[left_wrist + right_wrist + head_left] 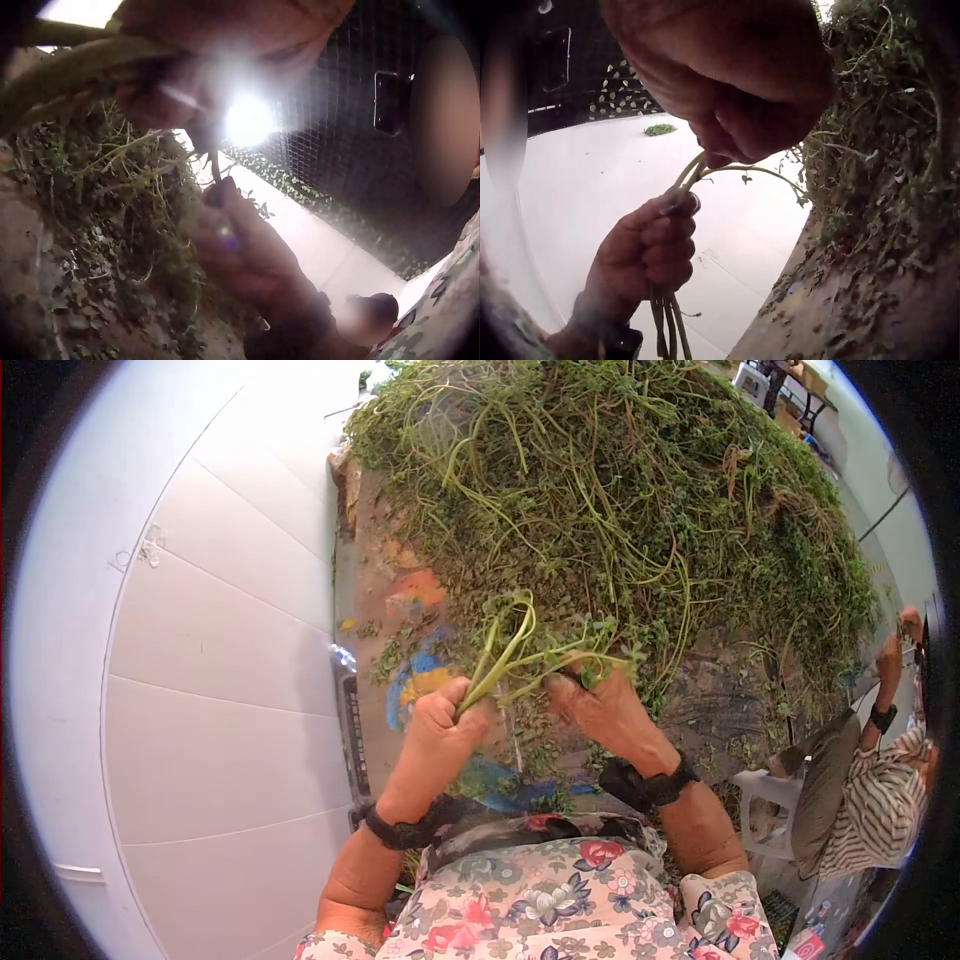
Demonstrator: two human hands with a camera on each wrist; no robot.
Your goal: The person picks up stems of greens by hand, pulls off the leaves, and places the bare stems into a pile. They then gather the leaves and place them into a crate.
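Observation:
A small bunch of long green plant stems point(492, 668) is gripped in my left hand point(440, 728), fingers curled round it. In the right wrist view the lower stems point(668, 326) hang out below that fist. Just to the right, my right hand point(608, 712) pinches thin stems between thumb and fingertips, close by the bunch. Small leaves point(600, 635) stick out past its fingers. The left wrist view shows the right hand point(244, 247) pinching a stem beneath the left hand. Ahead of both hands rises a big heap of leafy green plants point(620, 500).
Loose leaves litter the colour-stained table point(400, 600). A white panelled wall point(220, 690) runs along the left side. At the right sits another person in a striped top point(880, 800), beside a white plastic stool point(770, 805).

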